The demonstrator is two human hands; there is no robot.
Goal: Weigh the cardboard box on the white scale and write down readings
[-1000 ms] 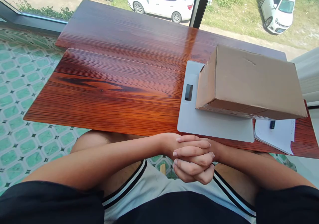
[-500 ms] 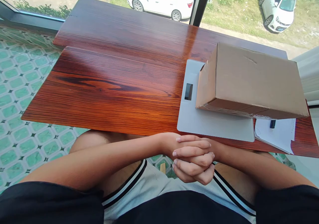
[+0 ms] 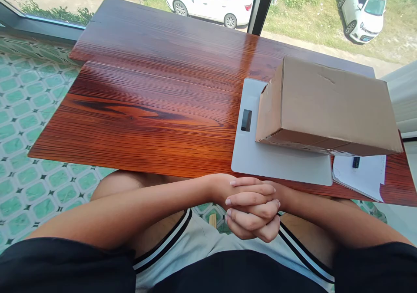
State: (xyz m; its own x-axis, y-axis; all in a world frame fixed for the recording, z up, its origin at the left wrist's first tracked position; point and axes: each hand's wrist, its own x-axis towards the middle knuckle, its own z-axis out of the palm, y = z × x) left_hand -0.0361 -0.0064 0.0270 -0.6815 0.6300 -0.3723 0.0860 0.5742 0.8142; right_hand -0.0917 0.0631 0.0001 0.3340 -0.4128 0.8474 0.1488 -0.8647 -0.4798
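Note:
My left hand [image 3: 228, 189] and my right hand [image 3: 273, 194] are clasped together over my lap, just off the table's front edge. Their fingers are interlaced and closed, with no object visible in them; the palms are hidden. Beyond them on the table lies a flat, pale glass scale [image 3: 252, 156] with a small dark display. A closed brown cardboard box [image 3: 335, 106] rests on the scale, covering most of its right part and overhanging on the right. Neither hand touches the box or the scale.
The reddish-brown wooden table [image 3: 146, 119] stretches in front of me. White paper sheets [image 3: 368, 178] lie at its right, partly beneath the box's overhang, with a small black object [image 3: 356, 162] on them. A window frame [image 3: 259, 6] stands behind; a pale curtain [image 3: 402, 102] hangs at right.

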